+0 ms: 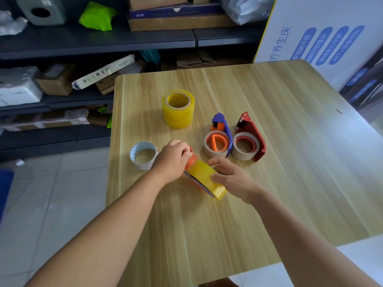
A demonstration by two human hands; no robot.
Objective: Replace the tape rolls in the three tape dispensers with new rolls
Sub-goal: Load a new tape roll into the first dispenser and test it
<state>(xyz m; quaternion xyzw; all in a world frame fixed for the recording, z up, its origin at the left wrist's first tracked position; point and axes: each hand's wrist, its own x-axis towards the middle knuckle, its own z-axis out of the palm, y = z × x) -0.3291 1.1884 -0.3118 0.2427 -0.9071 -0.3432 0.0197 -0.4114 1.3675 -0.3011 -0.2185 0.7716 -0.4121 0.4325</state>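
Left of the held dispenser (191,157), an empty white core (143,155) is seen on the wooden table (290,162). The dispenser's orange head is gripped by the left hand (173,160), fingers curled round it. The new yellow roll (207,179) on it is pinched by the right hand (230,175); the long axis runs from the left hand toward the near right. Beyond it stands a stack of yellow rolls (178,108); to its right, a blue dispenser (219,139) and red dispenser (249,139) hold spent cores. Dark cluttered shelving (83,42) is behind the table.
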